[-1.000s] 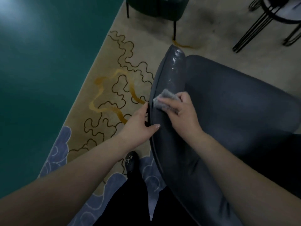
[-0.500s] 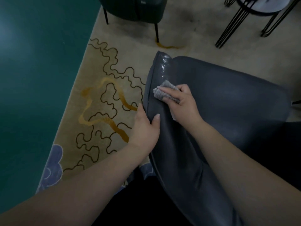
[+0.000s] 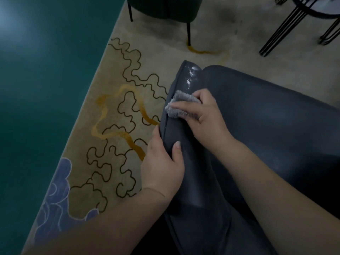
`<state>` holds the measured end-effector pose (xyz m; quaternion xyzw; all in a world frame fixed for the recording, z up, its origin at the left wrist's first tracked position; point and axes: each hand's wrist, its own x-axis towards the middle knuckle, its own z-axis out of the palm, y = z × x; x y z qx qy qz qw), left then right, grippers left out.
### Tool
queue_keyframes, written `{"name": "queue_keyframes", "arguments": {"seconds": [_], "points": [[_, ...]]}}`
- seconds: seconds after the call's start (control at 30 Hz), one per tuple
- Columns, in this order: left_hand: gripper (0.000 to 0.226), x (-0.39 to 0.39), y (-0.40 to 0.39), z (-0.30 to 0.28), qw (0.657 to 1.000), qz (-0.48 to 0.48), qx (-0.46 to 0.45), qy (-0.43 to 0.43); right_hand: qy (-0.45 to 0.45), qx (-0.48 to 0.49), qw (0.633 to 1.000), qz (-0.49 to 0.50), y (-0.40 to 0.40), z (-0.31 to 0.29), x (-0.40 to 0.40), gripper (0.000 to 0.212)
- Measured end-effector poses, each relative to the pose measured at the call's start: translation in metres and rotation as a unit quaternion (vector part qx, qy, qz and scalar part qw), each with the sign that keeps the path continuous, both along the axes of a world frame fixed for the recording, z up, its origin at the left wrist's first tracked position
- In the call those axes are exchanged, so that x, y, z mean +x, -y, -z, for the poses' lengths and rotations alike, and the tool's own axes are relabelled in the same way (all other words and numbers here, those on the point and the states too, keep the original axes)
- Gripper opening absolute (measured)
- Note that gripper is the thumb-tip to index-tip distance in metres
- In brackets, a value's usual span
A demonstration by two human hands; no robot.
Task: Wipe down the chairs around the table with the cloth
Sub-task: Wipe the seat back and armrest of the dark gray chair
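1. The right hand (image 3: pixel 206 115) presses a small grey fluffy cloth (image 3: pixel 181 105) on the top edge of the dark grey leather chair (image 3: pixel 266 126); its fingers lie curled on the cloth.
2. The left hand (image 3: pixel 163 162) grips the same edge just below, thumb on the inner side and the other fingers behind.
3. To wipe well, I think the cloth should travel along the seam with steady pressure, toward the shiny patch near the corner.
4. The chair stands on a beige rug with wavy dark lines (image 3: pixel 128 111), beside a teal floor (image 3: pixel 46 80). Another dark chair (image 3: pixel 165 8) and a desk with thin black metal legs (image 3: pixel 287 26) are well apart.
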<state>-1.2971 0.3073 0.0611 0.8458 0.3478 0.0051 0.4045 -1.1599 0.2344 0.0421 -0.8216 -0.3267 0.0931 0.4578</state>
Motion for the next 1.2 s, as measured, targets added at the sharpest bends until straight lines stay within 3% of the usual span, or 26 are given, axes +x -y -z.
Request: {"name": "queue_keyframes", "arguments": {"seconds": [0.17, 0.33, 0.47, 0.6, 0.73, 0.93, 1.1, 1.2], "points": [[0.069, 0.001, -0.001, -0.001, 1.0, 0.004, -0.009, 0.0, 0.051, 0.007, 0.993, -0.103, 0.008, 0.007, -0.006, 0.027], [0.071, 0.001, 0.0, 0.0, 1.0, -0.006, -0.011, -0.01, -0.088, 0.077, 0.989, 0.091, -0.001, 0.014, 0.002, 0.034], [0.07, 0.002, 0.0, 0.001, 1.0, -0.008, -0.002, -0.017, -0.039, 0.077, 0.994, 0.071, 0.005, 0.018, -0.025, 0.032], [0.071, 0.001, 0.003, 0.002, 1.0, -0.009, 0.021, -0.017, 0.004, 0.055, 0.997, 0.052, -0.007, 0.018, 0.003, 0.031], [0.073, 0.001, 0.003, 0.004, 0.999, -0.005, 0.033, -0.024, -0.064, 0.065, 0.99, 0.112, -0.014, 0.02, 0.023, 0.034], [0.073, 0.001, 0.004, 0.003, 0.999, 0.002, 0.045, -0.027, 0.002, 0.088, 0.996, 0.0, -0.004, 0.012, -0.004, 0.032], [0.075, 0.001, 0.005, 0.004, 0.999, 0.001, 0.05, -0.016, -0.136, 0.163, 0.953, 0.215, -0.025, 0.014, 0.087, 0.028], [0.075, 0.002, 0.006, 0.005, 0.998, -0.006, 0.05, -0.024, -0.205, 0.136, 0.949, 0.2, -0.031, 0.035, 0.125, 0.025]]}}
